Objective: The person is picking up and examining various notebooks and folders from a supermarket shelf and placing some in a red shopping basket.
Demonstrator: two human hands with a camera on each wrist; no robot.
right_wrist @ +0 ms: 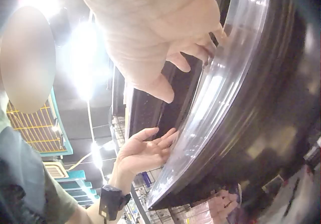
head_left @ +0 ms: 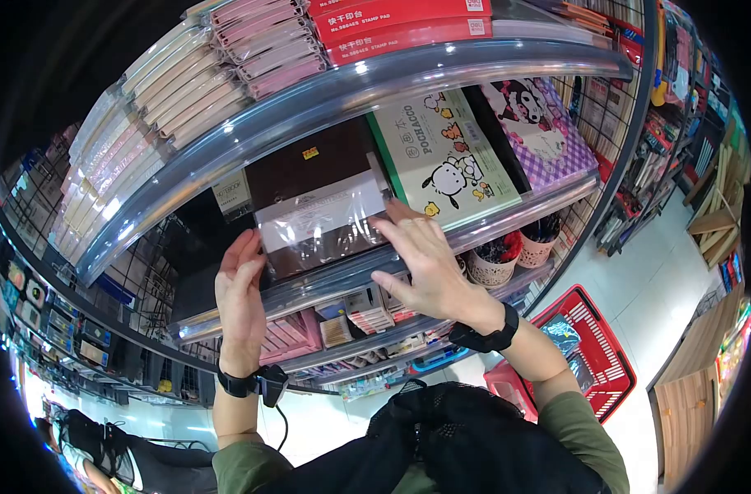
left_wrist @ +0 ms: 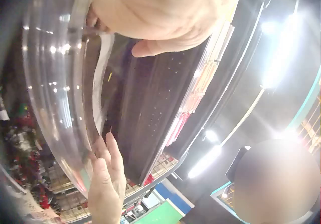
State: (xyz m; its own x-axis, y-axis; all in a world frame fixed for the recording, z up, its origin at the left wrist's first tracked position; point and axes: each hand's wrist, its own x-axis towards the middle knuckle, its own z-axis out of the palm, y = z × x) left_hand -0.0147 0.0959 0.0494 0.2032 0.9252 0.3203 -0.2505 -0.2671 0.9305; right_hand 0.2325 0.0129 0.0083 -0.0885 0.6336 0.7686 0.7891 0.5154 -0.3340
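Note:
A dark brown notebook [head_left: 281,183] in clear wrap, with a pale grey band [head_left: 319,212] across it, lies on the shelf in the head view. My left hand [head_left: 241,288] is at its left edge, fingers fairly straight and fingertips right by the side. On the opposite side my right hand [head_left: 431,265] reaches in with extended fingers, the tips by the notebook's right edge and the thumb apart, over the shelf's front lip. Both hands also show in the wrist views, the left hand [right_wrist: 140,156] with loosely spread fingers in the right wrist view.
A Pochacco notebook [head_left: 445,177] and a purple checked notebook [head_left: 548,136] lie to the right. Red stamp pad boxes [head_left: 404,33] sit on the shelf above. A clear plastic lip [head_left: 351,263] edges the shelf. A red basket [head_left: 585,354] stands on the floor.

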